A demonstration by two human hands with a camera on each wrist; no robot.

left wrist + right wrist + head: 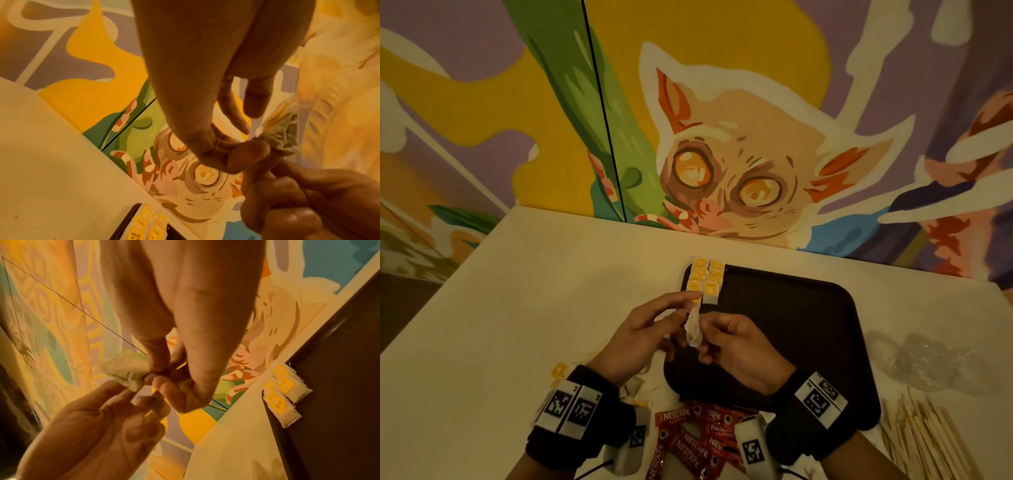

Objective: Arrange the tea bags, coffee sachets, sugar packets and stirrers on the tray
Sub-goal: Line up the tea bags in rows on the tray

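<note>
Fingers of the right hand pinch one end of a crumpled tea bag, thumb and forefinger closed on it. Left hand has its fingers mostly straight and relaxed, tips just beside the bag; whether they actually touch it cannot be told. Bag is held in the air between both hands, above the near-left part of the tray. Bag looks pale, off-white, creased and twisted, with dark leaf showing through the paper in the left wrist view.

Tray is dark brown, rounded corners, lying flat on the pale worktop. In its far-left corner, two neat columns of tea bags with yellow tags lie overlapped, the far ones partly over the tray rim. Rest of the tray floor is bare.

Near edge, on the worktop just beside the tray: a loose heap of red coffee sachets. Near left, under the left wrist: more loose tea bags with yellow tags. Near right: a fan of wooden stirrers. Right of the tray: crumpled clear plastic. Painted mural wall stands behind the worktop.
</note>
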